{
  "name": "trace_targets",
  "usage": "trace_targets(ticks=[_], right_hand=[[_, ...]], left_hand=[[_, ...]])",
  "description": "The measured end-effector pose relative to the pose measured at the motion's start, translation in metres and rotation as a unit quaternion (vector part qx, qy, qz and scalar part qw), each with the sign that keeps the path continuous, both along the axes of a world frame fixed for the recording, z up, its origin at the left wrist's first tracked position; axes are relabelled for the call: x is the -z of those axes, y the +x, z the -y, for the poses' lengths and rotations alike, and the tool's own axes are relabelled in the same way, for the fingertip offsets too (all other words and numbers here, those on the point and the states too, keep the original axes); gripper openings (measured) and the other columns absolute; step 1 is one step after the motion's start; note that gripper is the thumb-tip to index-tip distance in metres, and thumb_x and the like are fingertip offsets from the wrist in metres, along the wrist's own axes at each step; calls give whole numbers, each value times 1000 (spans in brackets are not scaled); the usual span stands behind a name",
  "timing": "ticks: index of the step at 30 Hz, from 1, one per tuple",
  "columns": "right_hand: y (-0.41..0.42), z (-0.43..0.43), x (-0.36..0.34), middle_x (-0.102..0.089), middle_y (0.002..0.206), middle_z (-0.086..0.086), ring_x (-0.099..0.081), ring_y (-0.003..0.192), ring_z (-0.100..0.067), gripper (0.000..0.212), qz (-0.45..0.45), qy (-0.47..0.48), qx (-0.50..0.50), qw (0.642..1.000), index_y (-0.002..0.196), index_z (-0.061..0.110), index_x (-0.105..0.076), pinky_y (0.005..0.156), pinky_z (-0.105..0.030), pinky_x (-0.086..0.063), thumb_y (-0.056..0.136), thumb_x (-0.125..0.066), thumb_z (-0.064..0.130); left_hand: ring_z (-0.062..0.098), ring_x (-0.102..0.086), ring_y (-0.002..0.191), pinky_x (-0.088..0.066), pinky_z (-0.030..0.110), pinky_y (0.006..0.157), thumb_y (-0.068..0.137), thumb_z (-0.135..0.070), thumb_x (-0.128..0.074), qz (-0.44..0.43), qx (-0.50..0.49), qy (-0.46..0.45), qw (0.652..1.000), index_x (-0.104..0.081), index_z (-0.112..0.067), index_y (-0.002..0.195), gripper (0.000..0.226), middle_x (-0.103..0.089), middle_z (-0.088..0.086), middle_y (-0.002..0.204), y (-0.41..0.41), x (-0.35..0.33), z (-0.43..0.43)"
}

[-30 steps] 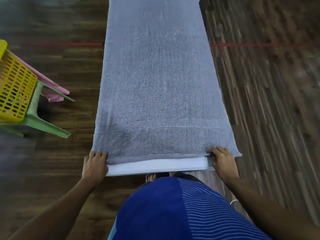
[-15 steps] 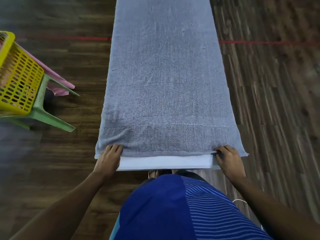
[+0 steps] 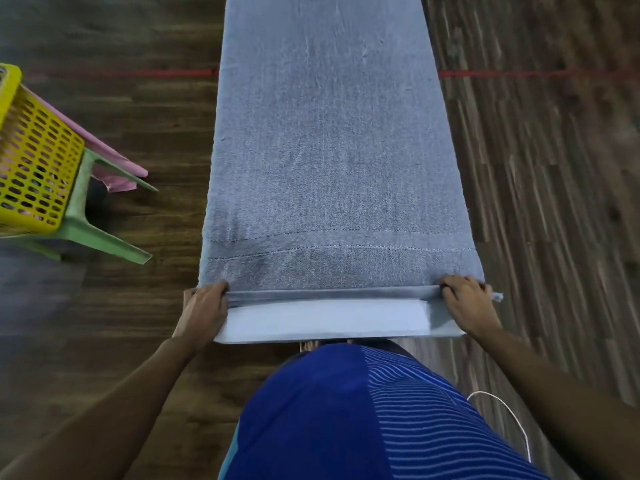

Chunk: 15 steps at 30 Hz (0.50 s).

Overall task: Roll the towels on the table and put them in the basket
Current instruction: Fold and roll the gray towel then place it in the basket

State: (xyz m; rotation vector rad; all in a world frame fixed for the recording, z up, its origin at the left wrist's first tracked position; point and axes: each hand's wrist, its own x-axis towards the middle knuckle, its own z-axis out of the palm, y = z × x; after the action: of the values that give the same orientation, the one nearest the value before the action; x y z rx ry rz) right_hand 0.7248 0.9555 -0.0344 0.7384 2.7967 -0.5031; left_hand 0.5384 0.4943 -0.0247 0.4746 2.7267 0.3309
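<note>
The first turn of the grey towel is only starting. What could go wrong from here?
1. A corner of the towel pokes out past the right hand, and none shows at the left hand, so the roll may run crooked.
2. Both hands grip only the ends, so the middle could roll loose.
3. The towel looks wider than the table, so the roll's ends may sag.

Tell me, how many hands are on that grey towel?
2. The left hand grips the grey towel at its near-left corner; the right hand grips its near-right corner, both on the folded-over edge. None seems hidden.
</note>
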Motion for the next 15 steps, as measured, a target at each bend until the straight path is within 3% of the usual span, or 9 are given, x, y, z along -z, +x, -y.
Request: trace_targets(ticks=[4, 8, 13, 15], right_hand=[[-17, -7, 0, -66, 106, -3, -54, 103, -28, 10, 26, 11, 2, 1000, 99, 21, -59, 92, -41, -27, 90, -57, 22], [-8, -16, 2, -67, 104, -2, -57, 104, -28, 15, 0, 57, 25, 998, 102, 24, -61, 92, -42, -27, 88, -63, 28], [4, -17, 0, -53, 113, -12, -48, 105, -36, 31, -48, 111, 68, 990, 110, 15, -62, 96, -49, -30, 79, -68, 14], [1, -7, -2, -52, 108, -15, -49, 98, -37, 32, -90, 97, 36, 991, 105, 10, -62, 87, -48, -36, 74, -69, 6]], left_hand=[[34, -56, 87, -30, 45, 84, 90, -11, -46, -15, -6, -45, 999, -47, -15, 92, 5, -61, 9, 87, -12, 4, -5], [37, -52, 89, -35, 51, 82, 83, -10, -50, -65, -6, -56, 996, -54, -9, 100, 18, -58, 14, 93, -7, 12, 0], [38, -42, 104, -35, 54, 92, 80, 1, -56, -114, -101, -48, 987, -53, -9, 110, 32, -47, 16, 108, 3, 8, -7], [35, -44, 99, -37, 50, 85, 77, 1, -53, -141, -47, -16, 989, -54, -8, 106, 30, -48, 15, 105, 10, 4, -15]])
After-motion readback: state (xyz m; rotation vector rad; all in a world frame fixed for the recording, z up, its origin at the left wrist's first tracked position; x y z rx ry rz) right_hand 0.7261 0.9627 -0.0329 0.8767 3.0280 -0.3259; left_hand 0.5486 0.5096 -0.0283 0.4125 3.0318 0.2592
